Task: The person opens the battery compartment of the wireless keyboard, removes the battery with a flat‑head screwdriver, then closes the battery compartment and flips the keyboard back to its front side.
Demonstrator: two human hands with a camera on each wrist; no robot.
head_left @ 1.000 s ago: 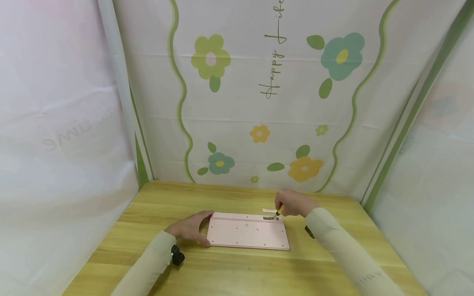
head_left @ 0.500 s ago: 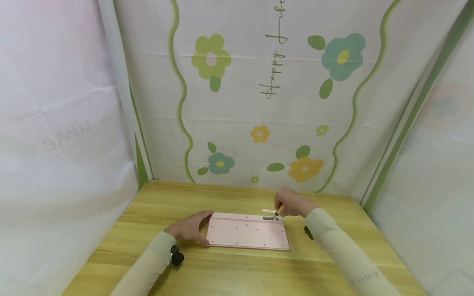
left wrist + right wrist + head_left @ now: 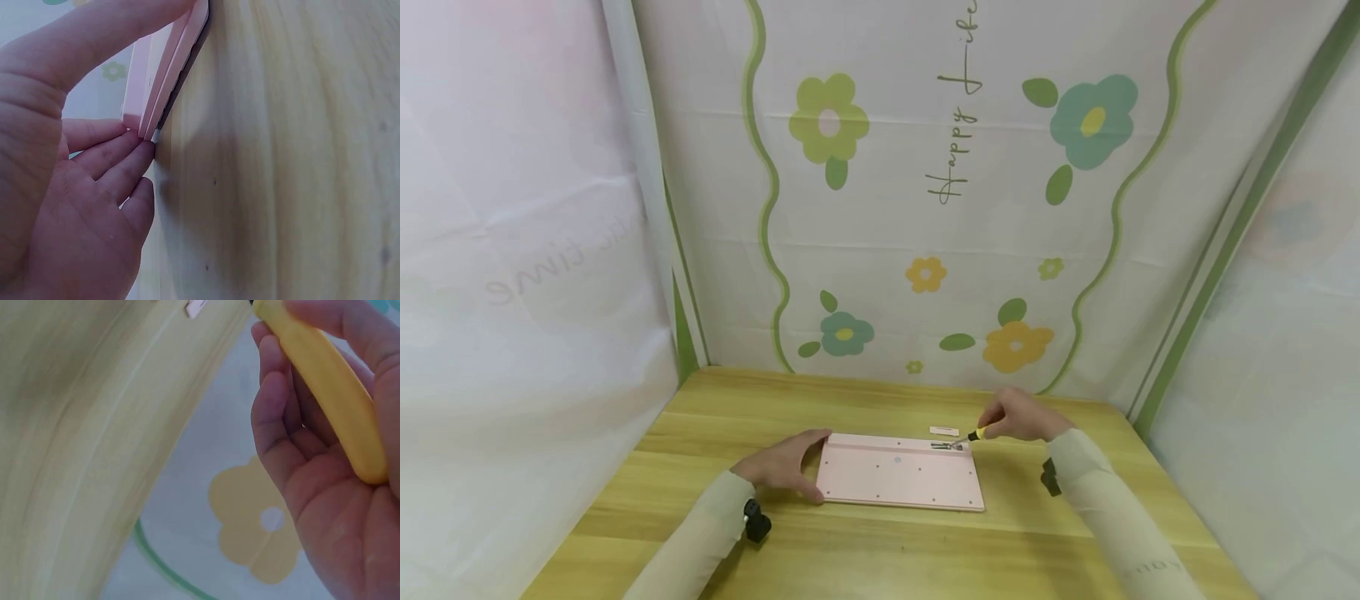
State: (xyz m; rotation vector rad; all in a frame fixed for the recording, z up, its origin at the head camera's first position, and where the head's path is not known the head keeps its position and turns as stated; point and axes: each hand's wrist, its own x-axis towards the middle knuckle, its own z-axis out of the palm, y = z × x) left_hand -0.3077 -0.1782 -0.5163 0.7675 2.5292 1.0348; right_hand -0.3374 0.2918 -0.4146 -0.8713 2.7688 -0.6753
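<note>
A pink keyboard [image 3: 898, 481] lies underside up on the table, small dark screws dotted over it. Near its back right corner is an open battery compartment [image 3: 937, 446] with metal contacts. My left hand [image 3: 781, 464] spans the keyboard's left end, thumb at the front corner and fingers at the back one; in the left wrist view the fingertips [image 3: 147, 149] meet its edge. My right hand [image 3: 1021, 415] grips a screwdriver [image 3: 978, 434] by its yellow handle [image 3: 331, 394]. The shaft slants down left, its tip at the compartment.
A small pale pink battery cover [image 3: 944, 431] lies just behind the keyboard. The wooden table [image 3: 865, 558] stretches around it. A white flowered curtain [image 3: 880, 208] hangs at the back edge, with more cloth at both sides.
My right hand has moved right and lowered the screwdriver to a flatter slant, tip still at the compartment. The battery cover shows more fully. The left hand stays on the keyboard.
</note>
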